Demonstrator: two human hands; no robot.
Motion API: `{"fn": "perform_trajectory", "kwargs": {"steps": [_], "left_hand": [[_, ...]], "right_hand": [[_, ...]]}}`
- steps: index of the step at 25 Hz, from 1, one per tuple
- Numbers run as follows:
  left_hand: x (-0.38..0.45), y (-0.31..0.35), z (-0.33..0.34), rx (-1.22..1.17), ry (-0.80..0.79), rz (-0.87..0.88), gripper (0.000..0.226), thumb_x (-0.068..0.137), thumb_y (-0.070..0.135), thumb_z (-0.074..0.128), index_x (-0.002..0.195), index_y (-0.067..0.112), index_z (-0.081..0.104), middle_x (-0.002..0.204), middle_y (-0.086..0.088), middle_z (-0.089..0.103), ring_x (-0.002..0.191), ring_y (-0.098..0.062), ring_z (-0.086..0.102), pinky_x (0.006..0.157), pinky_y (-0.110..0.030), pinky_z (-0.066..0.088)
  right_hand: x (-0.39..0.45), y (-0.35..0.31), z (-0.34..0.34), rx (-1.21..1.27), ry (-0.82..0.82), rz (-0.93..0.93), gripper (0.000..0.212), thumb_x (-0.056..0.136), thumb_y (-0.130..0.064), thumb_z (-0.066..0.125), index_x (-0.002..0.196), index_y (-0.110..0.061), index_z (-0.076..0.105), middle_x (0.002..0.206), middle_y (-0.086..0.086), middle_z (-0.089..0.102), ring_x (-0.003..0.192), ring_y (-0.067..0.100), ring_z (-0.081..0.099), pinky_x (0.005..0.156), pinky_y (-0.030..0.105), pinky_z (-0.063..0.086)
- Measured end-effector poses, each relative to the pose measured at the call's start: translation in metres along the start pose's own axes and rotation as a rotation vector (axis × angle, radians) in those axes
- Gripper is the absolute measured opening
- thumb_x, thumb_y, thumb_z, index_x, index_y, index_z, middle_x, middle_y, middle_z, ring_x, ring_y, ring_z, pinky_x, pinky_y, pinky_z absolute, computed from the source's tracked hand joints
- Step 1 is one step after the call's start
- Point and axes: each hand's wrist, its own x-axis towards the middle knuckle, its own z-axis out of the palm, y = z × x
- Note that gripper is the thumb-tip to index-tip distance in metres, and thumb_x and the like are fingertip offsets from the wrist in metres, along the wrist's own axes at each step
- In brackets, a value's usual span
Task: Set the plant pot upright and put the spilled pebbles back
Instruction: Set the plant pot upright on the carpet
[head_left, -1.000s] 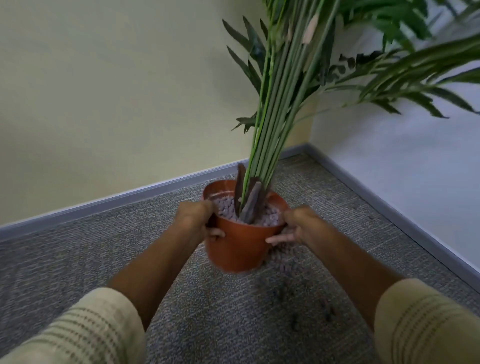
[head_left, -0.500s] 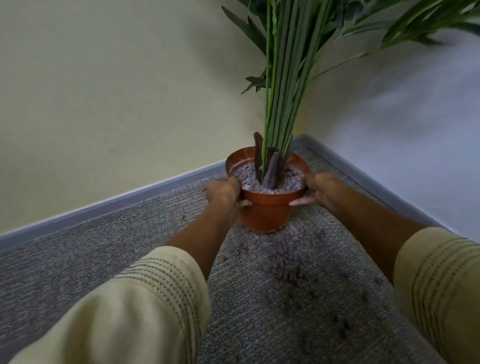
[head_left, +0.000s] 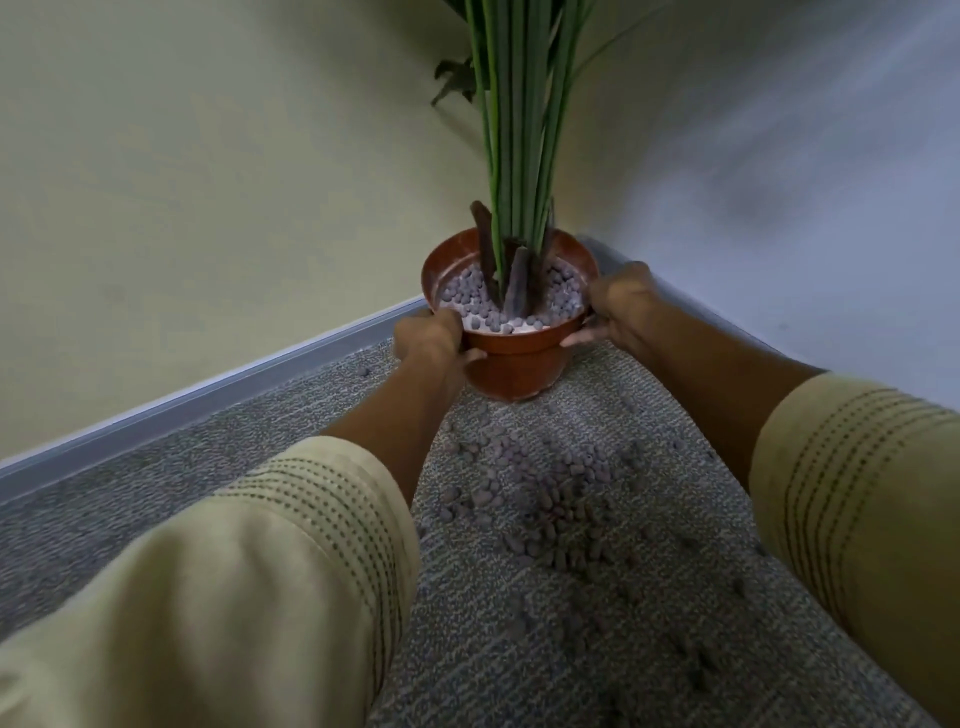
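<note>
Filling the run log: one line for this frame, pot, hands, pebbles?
pot: upright on carpet in wall corner | left hand: gripping rim | right hand: gripping rim | spilled pebbles: scattered on carpet, not yet collected

This looks like a corner of an office or a plain room indoors. The floor is covered in grey carpet (head_left: 156, 467) with a woven look, the kind used in offices. Two bare painted walls meet here, a pale yellow wall (head_left: 208, 182) and a whitish wall (head_left: 805, 182). A grey baseboard (head_left: 208, 400) runs along the bottom.
</note>
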Motion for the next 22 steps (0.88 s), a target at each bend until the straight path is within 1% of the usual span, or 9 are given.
{"fn": "perform_trajectory", "kwargs": {"steps": [3, 5, 6, 9, 13, 15, 18, 20, 22], "left_hand": [[0.007, -0.016, 0.005, 0.018, -0.041, -0.016, 0.03, 0.091, 0.007, 0.056, 0.121, 0.004, 0.06, 0.12, -0.019, 0.064, 0.102, -0.036, 0.066, 0.032, -0.024, 0.051], [0.01, -0.02, 0.011, 0.042, -0.077, -0.02, 0.03, 0.091, 0.009, 0.056, 0.121, 0.004, 0.06, 0.12, -0.018, 0.064, 0.1, -0.035, 0.067, 0.034, -0.024, 0.052], [0.011, -0.02, 0.012, 0.059, -0.072, -0.028, 0.03, 0.092, 0.01, 0.055, 0.121, 0.004, 0.06, 0.12, -0.018, 0.064, 0.1, -0.034, 0.067, 0.036, -0.025, 0.054], [0.008, -0.012, 0.017, 0.118, -0.108, -0.03, 0.032, 0.094, 0.016, 0.054, 0.124, 0.005, 0.057, 0.123, -0.019, 0.061, 0.101, -0.032, 0.065, 0.047, -0.03, 0.056], [0.002, -0.013, 0.023, 0.238, -0.03, 0.018, 0.036, 0.089, 0.019, 0.061, 0.119, 0.001, 0.059, 0.108, -0.02, 0.067, 0.07, -0.029, 0.068, 0.063, -0.038, 0.061], [-0.008, -0.018, 0.025, 0.193, 0.005, -0.006, 0.036, 0.086, 0.016, 0.064, 0.119, 0.003, 0.059, 0.109, -0.019, 0.066, 0.082, -0.031, 0.069, 0.071, -0.041, 0.061], [-0.016, -0.022, 0.024, 0.242, 0.01, 0.012, 0.038, 0.086, 0.016, 0.065, 0.12, 0.003, 0.057, 0.114, -0.019, 0.065, 0.098, -0.033, 0.067, 0.082, -0.039, 0.059], [-0.021, -0.025, 0.019, 0.455, -0.008, 0.133, 0.044, 0.087, 0.021, 0.063, 0.125, 0.002, 0.053, 0.123, -0.021, 0.06, 0.108, -0.034, 0.062, 0.092, -0.04, 0.054], [-0.034, -0.031, 0.008, 0.735, -0.018, 0.387, 0.058, 0.089, 0.026, 0.06, 0.138, 0.007, 0.037, 0.139, -0.021, 0.043, 0.123, -0.035, 0.05, 0.105, -0.043, 0.044]], "right_hand": [[0.016, 0.022, 0.001, -0.054, -0.031, 0.063, 0.029, 0.093, -0.016, 0.055, 0.115, 0.003, 0.055, 0.112, 0.025, 0.064, 0.075, 0.041, 0.07, 0.046, 0.037, 0.058], [0.023, 0.031, -0.003, -0.076, -0.032, 0.089, 0.035, 0.09, -0.011, 0.059, 0.119, 0.005, 0.052, 0.108, 0.023, 0.067, 0.082, 0.04, 0.071, 0.064, 0.043, 0.061], [0.025, 0.032, -0.005, -0.068, -0.025, 0.102, 0.035, 0.089, -0.009, 0.06, 0.119, 0.006, 0.051, 0.105, 0.022, 0.067, 0.085, 0.04, 0.07, 0.067, 0.044, 0.061], [0.027, 0.028, -0.006, -0.088, -0.014, 0.114, 0.03, 0.092, -0.01, 0.055, 0.118, 0.004, 0.053, 0.107, 0.022, 0.066, 0.083, 0.04, 0.07, 0.054, 0.04, 0.06], [0.016, 0.024, -0.008, -0.187, 0.041, 0.079, 0.029, 0.088, -0.006, 0.061, 0.113, 0.008, 0.054, 0.109, 0.026, 0.065, 0.083, 0.04, 0.07, 0.065, 0.045, 0.06], [0.005, 0.027, -0.01, -0.175, 0.09, -0.021, 0.03, 0.081, -0.006, 0.069, 0.108, 0.0, 0.055, 0.109, 0.024, 0.065, 0.084, 0.038, 0.069, 0.068, 0.048, 0.06], [-0.016, 0.032, -0.012, -0.247, 0.089, -0.241, 0.052, 0.077, -0.014, 0.074, 0.124, -0.011, 0.054, 0.123, 0.017, 0.063, 0.1, 0.032, 0.065, 0.089, 0.047, 0.054], [-0.032, 0.041, -0.009, -0.386, -0.032, -0.386, 0.06, 0.078, -0.028, 0.073, 0.132, -0.017, 0.049, 0.133, 0.013, 0.055, 0.115, 0.03, 0.057, 0.099, 0.041, 0.047], [-0.052, 0.053, -0.008, -0.595, -0.036, -0.483, 0.061, 0.08, -0.04, 0.068, 0.132, -0.016, 0.048, 0.142, 0.013, 0.042, 0.124, 0.03, 0.047, 0.102, 0.035, 0.04]]}}
